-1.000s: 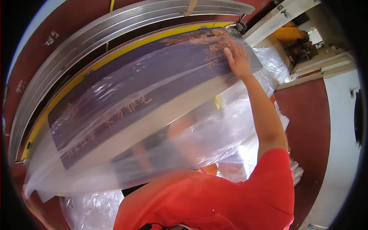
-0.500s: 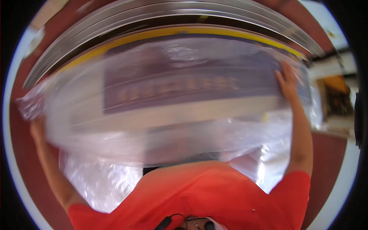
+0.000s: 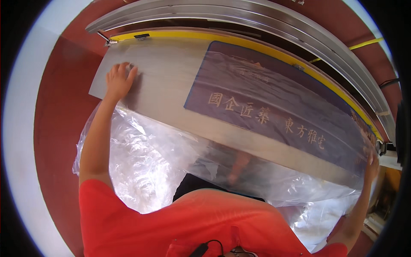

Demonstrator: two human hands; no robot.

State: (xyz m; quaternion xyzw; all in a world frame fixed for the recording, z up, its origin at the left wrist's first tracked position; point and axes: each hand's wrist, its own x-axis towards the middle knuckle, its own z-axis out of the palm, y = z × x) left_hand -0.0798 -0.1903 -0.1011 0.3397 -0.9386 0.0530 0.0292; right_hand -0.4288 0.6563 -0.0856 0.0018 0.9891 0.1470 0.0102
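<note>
A long pale panel [image 3: 158, 73] with a dark purple-grey lettered section [image 3: 239, 81] lies before me. Over its left end is my left hand [image 3: 119, 83], its fingers bent. Between thumb and forefinger shows a small dark grey bit that I cannot make out. At the far right end, the fingers of my right hand [image 3: 371, 168] close at the panel's edge, where clear plastic film [image 3: 141, 154] bunches up; they are partly hidden. This film hangs crumpled along the panel's near side and stretches over the lettered section. The panel's left end is bare of it.
A yellow strip [image 3: 180, 35] runs along the panel's far edge, with small dark clips on it. Beyond lies a long ridged metal rail [image 3: 239, 17]. Dark red floor [image 3: 60, 141] shows at the left, and a pale box-like thing [image 3: 389, 184] stands at the right.
The film has come off the panel's left end. My left hand has let go of the bunched film and moved inward over the panel. My right hand has shifted right and nearer me.
</note>
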